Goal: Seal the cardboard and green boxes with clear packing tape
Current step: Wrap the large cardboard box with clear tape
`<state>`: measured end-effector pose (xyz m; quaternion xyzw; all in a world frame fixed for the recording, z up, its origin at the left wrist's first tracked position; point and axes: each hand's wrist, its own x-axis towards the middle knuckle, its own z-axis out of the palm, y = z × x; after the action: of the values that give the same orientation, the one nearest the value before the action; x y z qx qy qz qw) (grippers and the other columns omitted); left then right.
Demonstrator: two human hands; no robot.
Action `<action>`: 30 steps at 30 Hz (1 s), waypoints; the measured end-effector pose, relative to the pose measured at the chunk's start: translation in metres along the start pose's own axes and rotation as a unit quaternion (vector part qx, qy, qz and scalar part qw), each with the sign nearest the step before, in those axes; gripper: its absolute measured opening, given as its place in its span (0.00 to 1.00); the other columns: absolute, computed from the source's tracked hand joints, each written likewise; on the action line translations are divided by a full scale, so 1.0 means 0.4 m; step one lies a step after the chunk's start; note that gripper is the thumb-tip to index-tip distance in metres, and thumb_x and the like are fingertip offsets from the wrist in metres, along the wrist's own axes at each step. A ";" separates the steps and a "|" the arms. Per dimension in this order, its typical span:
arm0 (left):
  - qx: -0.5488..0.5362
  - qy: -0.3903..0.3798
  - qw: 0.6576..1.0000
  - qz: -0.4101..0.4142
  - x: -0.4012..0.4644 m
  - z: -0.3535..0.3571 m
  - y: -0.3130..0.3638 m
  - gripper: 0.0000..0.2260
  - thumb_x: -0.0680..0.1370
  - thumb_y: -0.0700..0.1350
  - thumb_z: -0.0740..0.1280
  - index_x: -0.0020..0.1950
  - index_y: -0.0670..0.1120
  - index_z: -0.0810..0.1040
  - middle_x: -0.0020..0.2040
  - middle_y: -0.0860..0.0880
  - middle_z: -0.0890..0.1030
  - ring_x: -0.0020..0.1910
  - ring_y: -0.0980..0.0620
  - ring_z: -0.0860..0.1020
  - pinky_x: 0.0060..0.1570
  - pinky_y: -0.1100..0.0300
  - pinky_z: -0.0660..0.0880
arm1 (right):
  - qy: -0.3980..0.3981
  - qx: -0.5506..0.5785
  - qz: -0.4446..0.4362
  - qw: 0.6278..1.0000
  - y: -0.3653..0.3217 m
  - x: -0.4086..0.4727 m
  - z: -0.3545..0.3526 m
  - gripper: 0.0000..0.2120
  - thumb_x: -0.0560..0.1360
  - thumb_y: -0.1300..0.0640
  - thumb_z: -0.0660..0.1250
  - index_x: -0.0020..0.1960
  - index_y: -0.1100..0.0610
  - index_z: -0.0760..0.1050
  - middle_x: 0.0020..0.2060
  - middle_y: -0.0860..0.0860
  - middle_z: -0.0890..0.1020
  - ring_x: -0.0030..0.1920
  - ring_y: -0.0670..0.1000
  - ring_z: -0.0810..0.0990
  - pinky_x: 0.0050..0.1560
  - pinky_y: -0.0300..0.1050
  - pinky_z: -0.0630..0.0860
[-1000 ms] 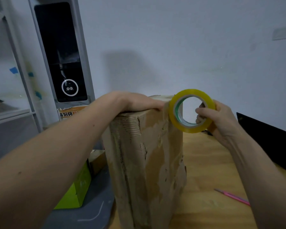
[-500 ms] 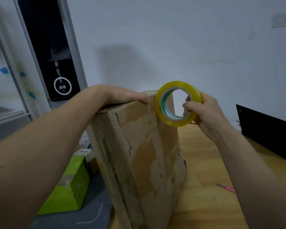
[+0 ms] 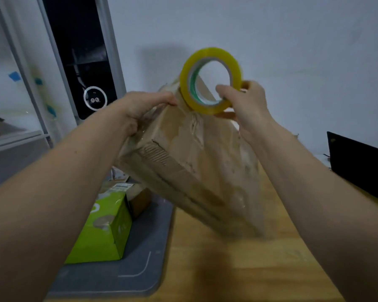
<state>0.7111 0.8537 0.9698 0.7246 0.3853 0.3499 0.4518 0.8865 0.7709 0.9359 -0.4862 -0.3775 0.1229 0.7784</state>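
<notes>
Both hands (image 3: 146,110) grip tilted cardboard box (image 3: 205,168).

2 bare forearms reach in from the lower corners, with no sleeve, watch or band in view. The left hand (image 3: 140,110) and right hand (image 3: 247,105) are bare too: no gloves, no rings to be seen. Fingernails look short and unpainted.

The worn cardboard box (image 3: 196,171) stands tilted, its top leaning left (surface torn and patchy). A yellowish tape roll (image 3: 210,80) sits at its top edge. The green box (image 3: 103,229) lies lower left.
</notes>
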 end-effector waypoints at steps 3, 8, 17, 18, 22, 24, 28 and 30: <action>-0.104 -0.011 0.994 -0.021 -0.038 0.039 -0.079 0.11 0.76 0.46 0.70 0.37 0.45 0.72 0.17 0.52 0.73 0.14 0.58 0.72 0.15 0.69 0.67 | -0.011 -0.119 -0.045 0.992 0.018 -0.001 0.036 0.14 0.73 0.57 0.71 0.54 0.57 0.69 0.44 0.52 0.75 0.41 0.49 0.78 0.38 0.50 0.81; -0.236 -0.001 0.961 -0.144 -0.025 0.096 -0.312 0.10 0.72 0.50 0.74 0.44 0.44 0.80 0.31 0.48 0.84 0.27 0.54 0.81 0.30 0.64 0.76 | -0.039 -0.223 -0.003 0.974 0.182 -0.048 0.063 0.13 0.75 0.60 0.66 0.57 0.59 0.69 0.45 0.53 0.73 0.45 0.53 0.74 0.42 0.47 0.70; -0.315 -0.024 0.920 -0.233 -0.043 0.100 -0.543 0.17 0.68 0.53 0.74 0.51 0.44 0.84 0.49 0.41 0.84 0.45 0.43 0.81 0.52 0.52 0.78 | -0.118 -0.292 0.045 0.948 0.343 -0.124 0.153 0.18 0.77 0.58 0.61 0.66 0.55 0.66 0.56 0.55 0.77 0.55 0.57 0.76 0.55 0.52 0.74; -0.312 -0.032 0.921 -0.232 -0.050 0.098 -0.555 0.14 0.71 0.52 0.72 0.48 0.43 0.84 0.46 0.41 0.84 0.43 0.44 0.82 0.50 0.52 0.78 | -0.129 -0.296 0.054 0.945 0.357 -0.131 0.160 0.19 0.78 0.58 0.61 0.68 0.55 0.64 0.58 0.55 0.77 0.57 0.58 0.76 0.58 0.53 0.73; -0.229 -0.004 0.949 -0.214 -0.037 0.103 -0.592 0.13 0.73 0.46 0.71 0.54 0.42 0.83 0.47 0.42 0.85 0.46 0.44 0.83 0.50 0.49 0.78 | -0.172 -0.300 0.089 0.934 0.408 -0.163 0.190 0.24 0.79 0.54 0.62 0.73 0.53 0.60 0.64 0.55 0.74 0.63 0.58 0.73 0.62 0.50 0.70; -0.158 0.026 0.974 -0.159 -0.022 0.107 -0.598 0.19 0.72 0.41 0.72 0.63 0.45 0.79 0.51 0.45 0.85 0.50 0.45 0.83 0.49 0.51 0.80 | -0.165 -0.300 0.092 0.935 0.426 -0.172 0.202 0.24 0.79 0.57 0.61 0.73 0.55 0.59 0.64 0.57 0.74 0.63 0.59 0.73 0.61 0.49 0.70; -0.117 0.020 0.988 -0.103 -0.017 0.117 -0.592 0.25 0.75 0.44 0.73 0.70 0.51 0.71 0.60 0.48 0.80 0.55 0.49 0.80 0.51 0.56 0.78 | -0.142 -0.323 0.151 0.923 0.459 -0.165 0.190 0.26 0.77 0.57 0.66 0.71 0.60 0.60 0.62 0.58 0.74 0.61 0.58 0.74 0.55 0.47 0.71; -0.085 0.000 0.990 -0.109 -0.012 0.113 -0.587 0.24 0.77 0.45 0.71 0.72 0.51 0.68 0.61 0.49 0.79 0.54 0.50 0.79 0.49 0.58 0.77 | -0.140 -0.342 0.163 0.915 0.472 -0.164 0.181 0.20 0.76 0.57 0.66 0.65 0.62 0.65 0.59 0.58 0.75 0.60 0.58 0.75 0.50 0.45 0.70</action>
<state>0.6905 0.9014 0.7363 0.6371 0.4309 0.3299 0.5473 0.8233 0.8762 0.7623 -0.7555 -0.4170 0.1785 0.4728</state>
